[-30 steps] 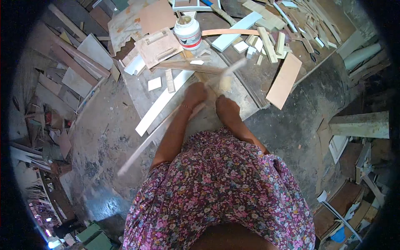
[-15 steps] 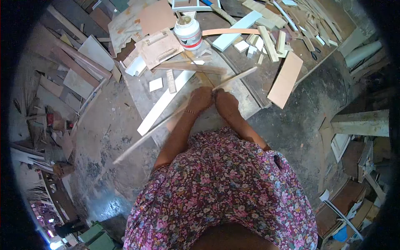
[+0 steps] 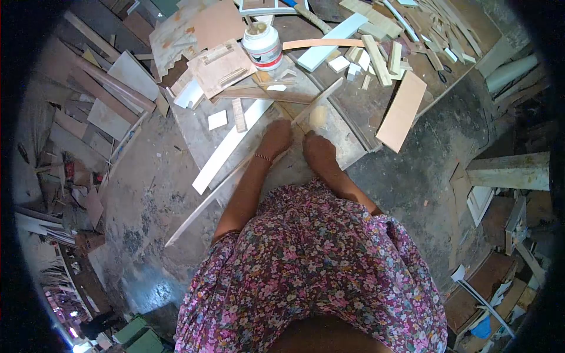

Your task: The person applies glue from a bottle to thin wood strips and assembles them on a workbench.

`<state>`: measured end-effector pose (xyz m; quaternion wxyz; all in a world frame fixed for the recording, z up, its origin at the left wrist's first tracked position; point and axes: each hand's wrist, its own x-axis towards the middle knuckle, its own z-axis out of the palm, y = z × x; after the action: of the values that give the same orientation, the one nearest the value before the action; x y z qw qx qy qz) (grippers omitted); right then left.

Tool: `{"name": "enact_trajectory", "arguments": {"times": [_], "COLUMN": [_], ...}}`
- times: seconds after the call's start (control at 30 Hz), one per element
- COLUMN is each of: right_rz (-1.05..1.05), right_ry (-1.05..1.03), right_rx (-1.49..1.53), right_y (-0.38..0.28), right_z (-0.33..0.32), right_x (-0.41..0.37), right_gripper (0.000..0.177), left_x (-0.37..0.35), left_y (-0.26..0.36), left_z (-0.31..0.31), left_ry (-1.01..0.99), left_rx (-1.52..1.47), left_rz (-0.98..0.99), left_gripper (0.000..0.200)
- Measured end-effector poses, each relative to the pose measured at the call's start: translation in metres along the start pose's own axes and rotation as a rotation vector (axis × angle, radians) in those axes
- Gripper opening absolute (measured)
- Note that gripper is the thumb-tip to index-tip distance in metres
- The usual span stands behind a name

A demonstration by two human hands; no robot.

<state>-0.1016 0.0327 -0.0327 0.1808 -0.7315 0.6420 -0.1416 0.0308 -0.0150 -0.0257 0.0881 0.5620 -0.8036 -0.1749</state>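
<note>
My left hand (image 3: 276, 139) is closed around a long thin wooden strip (image 3: 203, 210), which runs diagonally from the worktable past my left forearm, its lower end over the floor. My right hand (image 3: 321, 152) is closed just to the right, apart from the strip. Its fingertips are bent inward, and what they hold, if anything, is hidden. Just beyond it shows a pale, rounded, blurred thing (image 3: 318, 117) whose kind I cannot make out. A white board (image 3: 226, 150) lies on the table left of my left hand, with a small wooden block (image 3: 239, 115) at its edge.
A white tub (image 3: 262, 47) with a brush-like handle stands at the back of the worktable (image 3: 353, 144). Wood offcuts (image 3: 376, 62) are heaped at the back right. A brown board (image 3: 402, 112) overhangs the right edge. Scissors (image 3: 444, 73) lie near there. Boards lean at left.
My hands have moved apart; the right one is off the strip. The strip has slid toward the lower left and tilts more steeply. The pale rounded thing now shows beyond my right hand.
</note>
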Motion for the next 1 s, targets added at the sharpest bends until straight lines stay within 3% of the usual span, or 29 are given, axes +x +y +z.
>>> {"name": "enact_trajectory", "arguments": {"times": [0.2,0.37,0.47,0.67,0.77,0.87,1.0], "right_rz": [-0.007,0.067,0.076,0.058,-0.003,-0.036,0.024], "right_ry": [-0.013,-0.067,-0.07,-0.029,-0.056,0.071,0.006], "right_rx": [0.065,0.001,0.041,0.053,0.058,0.07,0.012], "right_y": [-0.009,-0.008,-0.004,-0.004,-0.009,-0.005,-0.002], "right_z": [-0.012,-0.017,-0.016,0.0,-0.011,-0.013,-0.005], "right_x": [0.008,-0.011,-0.014,-0.003,0.008,0.006,-0.002], "right_gripper": [0.02,0.021,0.021,0.019,0.019,0.02,0.021], "left_x": [-0.005,0.01,0.006,-0.003,-0.009,-0.008,0.001], "left_y": [0.01,-0.032,-0.01,-0.001,0.007,0.02,0.003], "left_z": [0.004,0.01,-0.01,-0.01,0.016,0.006,-0.005], "left_ry": [-0.073,-0.06,-0.108,0.027,0.043,-0.003,-0.019], "left_rx": [-0.014,-0.111,-0.043,0.144,0.156,0.034,0.084], "left_rz": [-0.032,-0.05,-0.063,-0.066,-0.002,-0.046,-0.079], "left_gripper": [0.021,0.022,0.021,0.019,0.019,0.018,0.02]}}
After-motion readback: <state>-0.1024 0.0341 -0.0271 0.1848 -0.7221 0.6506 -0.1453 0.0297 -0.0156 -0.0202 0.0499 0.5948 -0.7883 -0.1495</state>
